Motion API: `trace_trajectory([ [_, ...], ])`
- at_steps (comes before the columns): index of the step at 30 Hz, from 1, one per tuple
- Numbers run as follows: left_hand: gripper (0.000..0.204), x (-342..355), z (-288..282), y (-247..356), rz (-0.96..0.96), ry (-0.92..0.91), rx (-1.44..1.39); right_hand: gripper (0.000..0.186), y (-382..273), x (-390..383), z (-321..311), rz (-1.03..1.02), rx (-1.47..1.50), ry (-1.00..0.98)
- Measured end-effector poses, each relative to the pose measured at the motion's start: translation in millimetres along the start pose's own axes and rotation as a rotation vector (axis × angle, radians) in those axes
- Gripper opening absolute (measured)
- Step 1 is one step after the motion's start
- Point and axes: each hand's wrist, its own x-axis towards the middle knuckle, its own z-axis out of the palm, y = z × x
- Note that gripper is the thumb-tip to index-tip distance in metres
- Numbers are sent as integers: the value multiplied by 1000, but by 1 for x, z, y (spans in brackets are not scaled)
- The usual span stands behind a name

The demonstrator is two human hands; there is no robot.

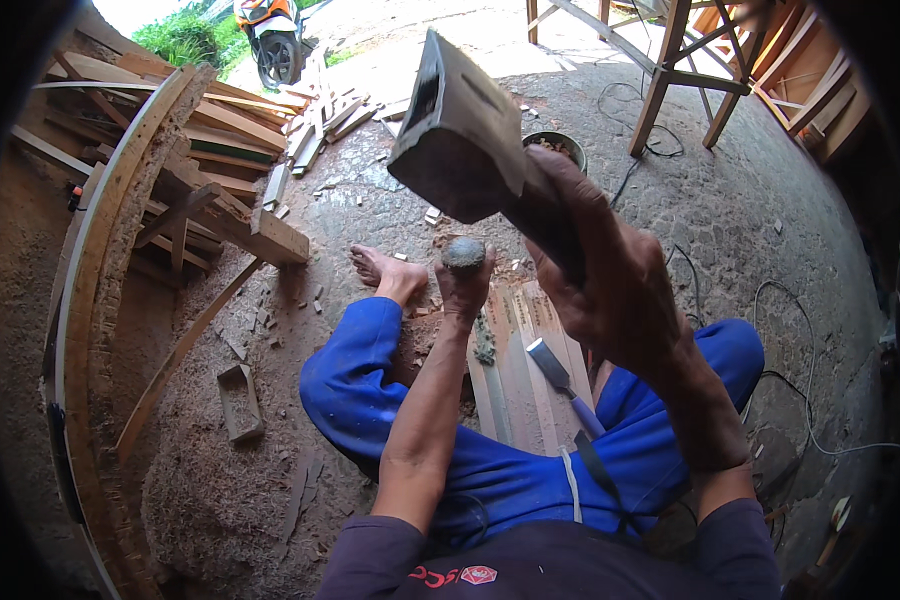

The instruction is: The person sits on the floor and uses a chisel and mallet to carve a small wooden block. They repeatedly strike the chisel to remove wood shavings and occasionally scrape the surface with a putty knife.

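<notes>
My right hand [615,265] is raised high and wrapped round the handle of a wooden mallet [455,135], whose blocky head hangs close to the view. Below it, my left hand [464,292] grips an upright chisel; only the chisel's round, battered butt end [463,252] shows, and its blade is hidden under the fist. Several wooden strips [520,325] lie side by side between my legs, with a row of small marks along some of them. A second chisel [560,375], with a wide blade and purple handle, rests across the strips near my right thigh.
Timber and offcuts [320,130] are piled at the far left, beside a curved wooden piece [100,260]. A small wooden box [240,402] sits on the dusty floor. A bowl [558,147] stands behind the mallet. Cables [810,380] and a wooden stand [670,75] are at right.
</notes>
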Motion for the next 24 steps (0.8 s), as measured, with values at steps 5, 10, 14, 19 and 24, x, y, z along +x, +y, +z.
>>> trace_trajectory([
  [5,22,-30,-23,38,94,20,0,70,9,-13,41,-46,-43,54],
  [10,22,-82,-32,23,206,19,256,70,32,-81,62,282,-179,-856],
  [14,19,-26,-13,-45,-103,-72,-341,66,31,-58,53,230,-63,-639],
  [19,17,55,-15,-72,-208,89,-442,57,44,0,77,254,-113,-626],
  [24,28,13,0,-22,-24,156,97,33,87,-10,85,222,-220,-832],
])
